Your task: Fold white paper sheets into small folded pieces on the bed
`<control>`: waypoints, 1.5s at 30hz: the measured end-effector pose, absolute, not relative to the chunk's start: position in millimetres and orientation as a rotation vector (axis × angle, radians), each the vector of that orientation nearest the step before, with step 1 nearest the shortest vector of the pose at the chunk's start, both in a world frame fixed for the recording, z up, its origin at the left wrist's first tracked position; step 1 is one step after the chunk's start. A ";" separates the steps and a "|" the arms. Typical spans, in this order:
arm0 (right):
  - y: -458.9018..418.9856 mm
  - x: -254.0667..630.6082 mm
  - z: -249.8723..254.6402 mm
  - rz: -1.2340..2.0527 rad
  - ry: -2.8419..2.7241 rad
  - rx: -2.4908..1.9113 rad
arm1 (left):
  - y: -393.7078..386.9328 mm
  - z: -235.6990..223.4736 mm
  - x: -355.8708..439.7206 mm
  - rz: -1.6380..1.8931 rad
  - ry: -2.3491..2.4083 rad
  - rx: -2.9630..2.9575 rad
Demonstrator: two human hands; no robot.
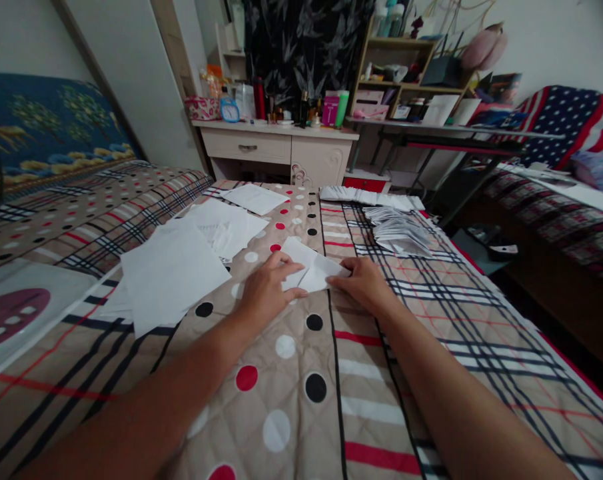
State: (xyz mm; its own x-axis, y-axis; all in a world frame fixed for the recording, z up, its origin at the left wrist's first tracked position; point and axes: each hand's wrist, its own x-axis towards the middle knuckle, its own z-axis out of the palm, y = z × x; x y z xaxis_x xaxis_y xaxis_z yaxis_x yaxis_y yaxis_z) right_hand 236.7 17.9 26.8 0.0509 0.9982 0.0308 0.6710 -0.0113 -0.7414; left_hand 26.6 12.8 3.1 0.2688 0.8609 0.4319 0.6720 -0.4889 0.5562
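A partly folded sheet of white paper [321,272] lies on the patterned bedspread [276,373] in front of me. My left hand [271,280] grips its left side, the thumb and fingers set on the paper's edge and surface. At the opposite end, my right hand [364,280] pinches the right corner between thumb and fingers. Folded flaps meet along a crease between the two hands. Loose white sheets [174,267] are piled to the left, some overlapping. Over on the right rests a stack of folded papers [398,231].
Behind the folded stack runs a long row of white folded papers [371,198]. Another sheet [255,198] lies at the back left. A plastic bag with a pink print [36,307] sits at the left edge. Beyond the bed stands a cream dresser [276,143] crowded with bottles.
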 end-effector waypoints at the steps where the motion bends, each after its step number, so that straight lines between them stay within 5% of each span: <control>1: 18.2 236.2 27.0 0.862 -1.542 -1.671 | 12.8 4.7 25.9 1.141 1.464 2.258; 5: 15.9 228.1 27.4 1.180 -1.094 -1.382 | 18.5 4.3 23.4 1.514 1.433 1.803; 9: 6.2 207.2 25.5 1.285 -1.034 -1.271 | 22.8 1.9 21.3 1.421 1.146 1.251; 21: -10.8 181.7 19.0 1.403 -1.114 -1.222 | 18.9 11.4 16.1 1.527 0.900 0.902; 45: -13.6 180.6 21.5 1.163 -1.106 -1.299 | 17.1 6.9 8.6 1.126 0.981 1.285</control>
State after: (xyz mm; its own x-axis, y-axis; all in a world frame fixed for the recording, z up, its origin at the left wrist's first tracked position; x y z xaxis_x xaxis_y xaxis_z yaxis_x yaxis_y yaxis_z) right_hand 180.6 -13.6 21.5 0.1095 0.9927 -0.0509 0.0006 -0.0513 -0.9987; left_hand 8.6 17.1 6.9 0.2019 0.9776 0.0594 -0.0755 -0.0450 0.9961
